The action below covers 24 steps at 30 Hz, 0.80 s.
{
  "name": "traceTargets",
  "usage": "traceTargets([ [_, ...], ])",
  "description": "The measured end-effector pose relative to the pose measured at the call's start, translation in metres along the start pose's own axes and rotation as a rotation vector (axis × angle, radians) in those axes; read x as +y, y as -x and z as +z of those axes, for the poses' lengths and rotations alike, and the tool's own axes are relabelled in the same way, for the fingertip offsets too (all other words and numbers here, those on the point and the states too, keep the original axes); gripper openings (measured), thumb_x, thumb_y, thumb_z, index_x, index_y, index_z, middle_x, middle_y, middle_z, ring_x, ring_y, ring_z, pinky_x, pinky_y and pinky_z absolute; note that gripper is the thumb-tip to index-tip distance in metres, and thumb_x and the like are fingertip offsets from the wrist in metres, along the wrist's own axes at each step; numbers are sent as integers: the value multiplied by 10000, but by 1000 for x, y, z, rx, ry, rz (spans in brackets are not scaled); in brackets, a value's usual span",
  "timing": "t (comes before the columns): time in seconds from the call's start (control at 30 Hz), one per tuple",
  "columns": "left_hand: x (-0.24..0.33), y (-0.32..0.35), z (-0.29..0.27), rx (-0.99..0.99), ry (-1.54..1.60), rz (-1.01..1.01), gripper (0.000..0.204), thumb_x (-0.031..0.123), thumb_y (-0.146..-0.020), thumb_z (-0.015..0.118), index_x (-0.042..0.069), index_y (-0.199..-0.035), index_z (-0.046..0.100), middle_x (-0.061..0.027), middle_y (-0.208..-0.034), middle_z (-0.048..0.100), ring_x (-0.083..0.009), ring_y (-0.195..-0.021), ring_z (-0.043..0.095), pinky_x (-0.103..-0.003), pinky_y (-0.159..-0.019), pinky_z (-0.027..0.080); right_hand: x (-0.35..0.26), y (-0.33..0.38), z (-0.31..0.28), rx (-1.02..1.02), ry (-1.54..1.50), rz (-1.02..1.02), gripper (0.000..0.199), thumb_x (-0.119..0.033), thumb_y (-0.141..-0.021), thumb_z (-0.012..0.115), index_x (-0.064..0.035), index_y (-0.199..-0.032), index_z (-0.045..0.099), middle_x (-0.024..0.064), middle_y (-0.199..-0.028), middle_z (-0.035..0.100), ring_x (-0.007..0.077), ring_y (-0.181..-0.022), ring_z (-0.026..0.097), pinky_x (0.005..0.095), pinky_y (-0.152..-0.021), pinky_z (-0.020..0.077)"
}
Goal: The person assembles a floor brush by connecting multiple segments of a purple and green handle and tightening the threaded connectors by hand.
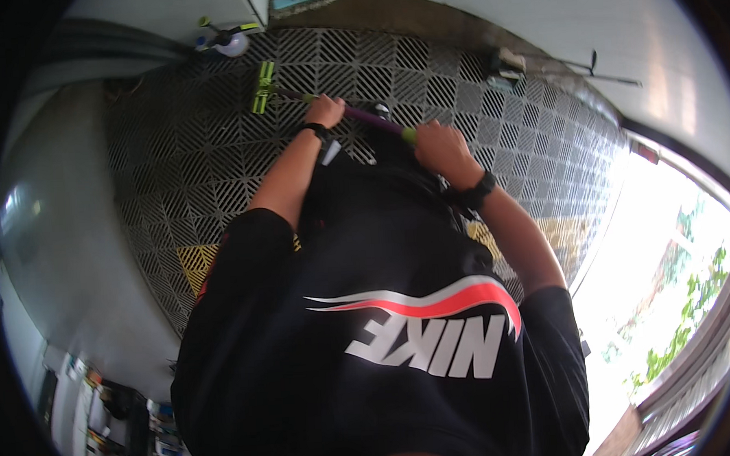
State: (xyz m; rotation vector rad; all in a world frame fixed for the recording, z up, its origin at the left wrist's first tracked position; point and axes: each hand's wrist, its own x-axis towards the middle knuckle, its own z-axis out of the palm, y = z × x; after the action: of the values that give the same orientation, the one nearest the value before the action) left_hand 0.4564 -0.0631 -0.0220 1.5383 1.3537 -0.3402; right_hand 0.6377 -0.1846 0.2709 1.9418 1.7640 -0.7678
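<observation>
Mop handle (pixel 368 116), a purple shaft with a green grip band near its upper end, runs slantwise over the grated floor (pixel 475 142) in the head view, and it serves as the landmark for everything else. At its far, lower end sits the flat mop head (pixel 262 87) with bright green parts, lying on the grating up and to the left of the shaft. The left hand (pixel 325 111) is closed around the shaft about midway along it, fingers wrapped over the top, a dark band on the wrist just below. The right hand (pixel 439 147) is closed around the shaft at its near end, just past the green band, with a black watch on the wrist behind it. Both hands are clamped on the handle, set apart along its length. Judging by this grip and the head lying flat on the floor, the step in hand looks like a mopping stroke across the grating; the next move would call for keeping both fists firm while pushing or drawing the shaft so the head stays flat. Beyond the mop head, further up and left, a round white device (pixel 231 43) with green and dark arms rests near a pale wall (pixel 64 233). A black shirt (pixel 370 334) fills the picture below the handle.
</observation>
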Motion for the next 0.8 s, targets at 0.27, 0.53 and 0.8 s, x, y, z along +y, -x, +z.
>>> traceTargets([
  [0.27, 1, -3, -16, -82, 894, -338, 998, 218, -999, 512, -64, -1483, -314, -94, -639, 574, -196, -489, 548, -357, -498, 565, -13, -33, -26, -78, -119, -224, 257, -145, -902, 560, 31, -1089, 541, 267, -862, 694, 442, -801, 693, 550, -709, 545],
  [0.53, 67, -24, 34, -176, 776, -300, 892, 197, -1046, 421, -52, -1501, -305, -72, -570, 444, -171, -430, 376, -356, -415, 335, 98, -31, -5, -125, -127, -337, 412, -166, -914, 577, -9, -1276, 459, 273, -834, 687, 470, -791, 687, 559, -686, 553],
  [0.8, 222, -52, 169, -314, 146, 68, 781, 451, -1000, 491, -156, -1388, 187, -125, -699, 560, -241, -523, 504, -401, -465, 450, 314, 8, 4, -215, -179, -198, 554, -193, -894, 648, -100, -1405, 454, 279, -881, 695, 475, -845, 680, 567, -760, 543],
])
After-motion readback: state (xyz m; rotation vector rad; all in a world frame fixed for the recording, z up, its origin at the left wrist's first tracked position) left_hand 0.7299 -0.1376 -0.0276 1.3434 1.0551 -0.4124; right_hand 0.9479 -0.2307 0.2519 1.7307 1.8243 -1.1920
